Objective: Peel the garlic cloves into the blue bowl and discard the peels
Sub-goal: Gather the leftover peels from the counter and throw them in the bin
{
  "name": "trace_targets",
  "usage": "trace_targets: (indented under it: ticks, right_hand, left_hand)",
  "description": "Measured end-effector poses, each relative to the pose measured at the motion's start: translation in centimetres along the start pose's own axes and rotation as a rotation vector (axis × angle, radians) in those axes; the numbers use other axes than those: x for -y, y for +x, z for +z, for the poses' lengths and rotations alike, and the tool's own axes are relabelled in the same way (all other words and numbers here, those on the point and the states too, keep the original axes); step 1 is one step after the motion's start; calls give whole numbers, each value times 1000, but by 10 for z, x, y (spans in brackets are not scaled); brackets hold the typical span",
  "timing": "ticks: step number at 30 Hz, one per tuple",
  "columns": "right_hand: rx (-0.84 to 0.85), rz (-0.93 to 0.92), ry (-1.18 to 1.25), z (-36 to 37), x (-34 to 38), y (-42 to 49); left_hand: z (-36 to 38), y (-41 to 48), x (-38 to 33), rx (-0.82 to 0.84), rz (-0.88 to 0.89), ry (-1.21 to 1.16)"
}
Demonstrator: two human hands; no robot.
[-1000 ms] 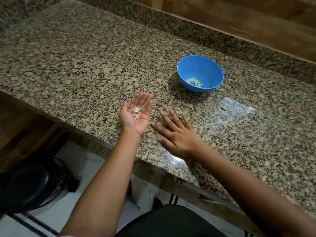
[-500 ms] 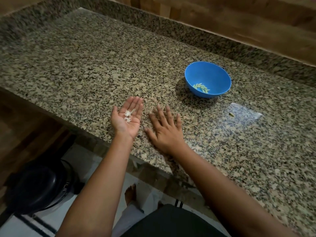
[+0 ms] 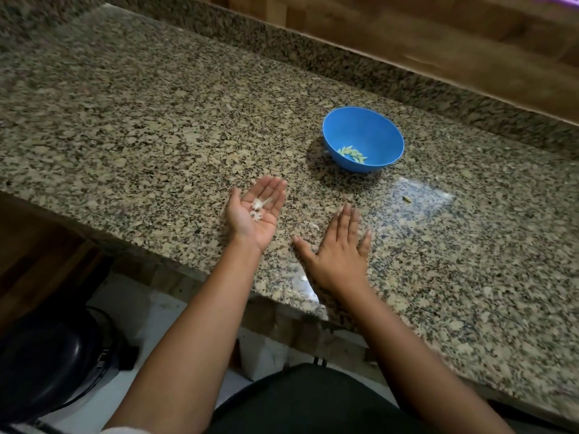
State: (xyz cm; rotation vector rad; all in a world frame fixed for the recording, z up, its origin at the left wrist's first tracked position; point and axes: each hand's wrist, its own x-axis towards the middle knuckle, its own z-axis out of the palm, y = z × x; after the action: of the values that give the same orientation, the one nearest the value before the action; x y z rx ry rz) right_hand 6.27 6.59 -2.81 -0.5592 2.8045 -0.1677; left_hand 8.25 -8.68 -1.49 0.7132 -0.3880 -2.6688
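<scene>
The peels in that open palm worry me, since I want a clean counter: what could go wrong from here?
1. The peels lie loose on the flat left hand; tilting it could spill them.
2. The right hand might miss the stray peel near it.
3. A small bit lies outside the blue bowl.

Blue bowl (image 3: 363, 137): round plastic, upright on the granite, up & to the right of my hands, not touching them. Inside at the bottom, a small pile of peeled cloves (image 3: 352, 154), pale yellow-green. White papery peels (image 3: 258, 208), a few flakes, lie in my upturned left palm. One more white scrap (image 3: 314, 226) on the counter btwn my hands. A tiny greenish bit (image 3: 407, 199) sits right of the bowl.
</scene>
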Motion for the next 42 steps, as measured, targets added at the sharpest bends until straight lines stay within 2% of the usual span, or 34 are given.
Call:
trace_targets:
  ticks: [7,13,16,19,24,31,34,36,38,42]
  right_hand:
    - [38,-90,1,-3,25,28]
    - [-106,-151,357,-20,14,29]
    - [-101,-262,284,-26,18,33]
    - [-165,-343,221,-18,30,28]
    - [-291,-324,278,-9,28,11]
    - [-300,-279,310,-13,22,16]
    - [-314,-105,535,-23,28,21]
    - [-338,-63,714,-33,39,21]
    - [-344,-95,818,-40,51,19]
    - [-301,-200,829,-49,57,15]
  left_hand:
    - [1,10,-4,20,-70,18]
    - [2,15,-7,24,-102,14]
    - [3,16,-9,11,-115,10]
    - [5,16,-10,9,-121,7]
    - [4,14,-12,10,-129,-7]
    - [4,12,-9,4,-139,18]
    - [6,8,-3,-4,-144,36]
    - [8,7,3,-17,-165,61]
    - [10,4,8,-38,-196,119]
    - [16,0,15,-69,-247,228]
